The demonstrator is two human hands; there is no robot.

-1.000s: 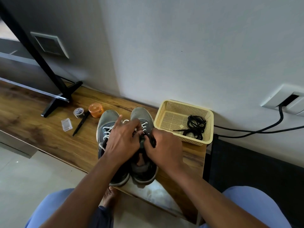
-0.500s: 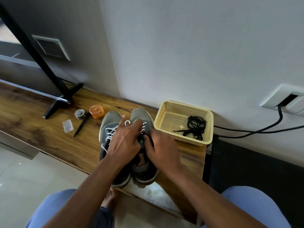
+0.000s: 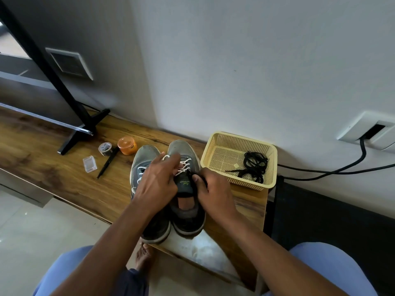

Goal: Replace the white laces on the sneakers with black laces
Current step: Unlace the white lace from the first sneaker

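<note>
Two grey sneakers side by side on wooden shelf, both white-laced, left hand pinching white lace on right sneaker, right hand gripping its tongue, one black lace bundle in one yellow basket, far right.

Two grey sneakers with white laces stood side by side on the brown wooden surface, toes toward the wall. Just right of them sat a cream perforated plastic basket — a bundle of black laces lay in it. To their left lay a black pen, a small clear plastic box, a tape roll and a round orange container — the black stand foot behind these.
</note>
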